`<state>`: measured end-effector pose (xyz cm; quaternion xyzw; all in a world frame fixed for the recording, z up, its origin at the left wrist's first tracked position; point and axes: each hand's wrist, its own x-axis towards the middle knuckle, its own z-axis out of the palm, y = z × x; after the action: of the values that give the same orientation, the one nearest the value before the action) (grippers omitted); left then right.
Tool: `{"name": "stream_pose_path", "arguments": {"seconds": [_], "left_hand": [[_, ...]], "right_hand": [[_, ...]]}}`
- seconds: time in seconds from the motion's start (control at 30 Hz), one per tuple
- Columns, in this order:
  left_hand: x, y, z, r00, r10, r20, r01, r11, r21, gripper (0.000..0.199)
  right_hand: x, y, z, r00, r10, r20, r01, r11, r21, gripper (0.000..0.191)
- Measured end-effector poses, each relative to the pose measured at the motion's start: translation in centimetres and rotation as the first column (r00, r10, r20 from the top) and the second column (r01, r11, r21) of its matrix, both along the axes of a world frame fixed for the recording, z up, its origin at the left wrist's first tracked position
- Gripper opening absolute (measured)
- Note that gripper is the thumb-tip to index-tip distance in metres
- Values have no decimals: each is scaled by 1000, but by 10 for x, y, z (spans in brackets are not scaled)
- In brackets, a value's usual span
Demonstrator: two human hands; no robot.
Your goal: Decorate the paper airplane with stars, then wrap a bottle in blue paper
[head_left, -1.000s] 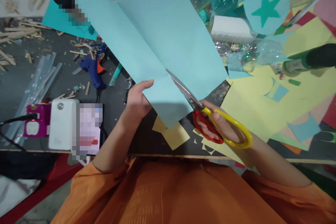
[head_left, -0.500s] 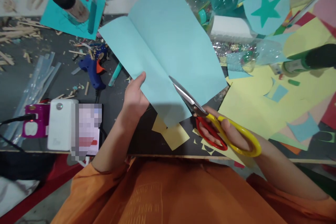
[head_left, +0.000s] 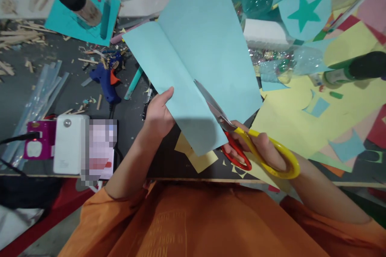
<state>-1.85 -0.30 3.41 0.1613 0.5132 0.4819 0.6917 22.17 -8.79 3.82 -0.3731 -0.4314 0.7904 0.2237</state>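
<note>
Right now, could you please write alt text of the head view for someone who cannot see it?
A person's left grip holds a light-blue sheet, while the right grip holds scissors with red and yellow handles against it. A blue glue gun lies on the dark table to the left, yellow paper to the right.

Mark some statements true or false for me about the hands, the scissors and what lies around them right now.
1. The right hand holds the scissors. True.
2. Both scissor handle loops are yellow. False: one is a red loop, the other a yellow loop.
3. The left hand holds the light blue sheet. True.
4. The blue glue gun lies on the dark table, to the left of the sheet. True.
5. A red star shows at the upper right. False: the star there is green.
</note>
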Motion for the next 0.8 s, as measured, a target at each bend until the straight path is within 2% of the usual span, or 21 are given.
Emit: {"name": "stream_pose_path", "arguments": {"seconds": [0.2,0.37,0.5,0.63,0.8], "left_hand": [[1,-7,2,996,-16,-84,22,997,71,17],[-2,-7,-1,994,-22,-105,34,993,115,17],[-4,-5,-2,998,-41,-41,45,994,96,21],[-3,-3,-1,998,-20,-58,24,997,77,21],[-3,-4,0,996,-31,-83,39,995,92,21]], "right_hand": [[-12,2,7,999,-29,12,28,997,69,63],[-14,-1,7,999,-30,13,29,994,103,64],[-13,-3,4,999,-46,14,44,996,78,62],[-12,-6,1,998,-69,0,69,996,50,58],[-13,-9,1,996,-91,5,90,993,80,55]]}}
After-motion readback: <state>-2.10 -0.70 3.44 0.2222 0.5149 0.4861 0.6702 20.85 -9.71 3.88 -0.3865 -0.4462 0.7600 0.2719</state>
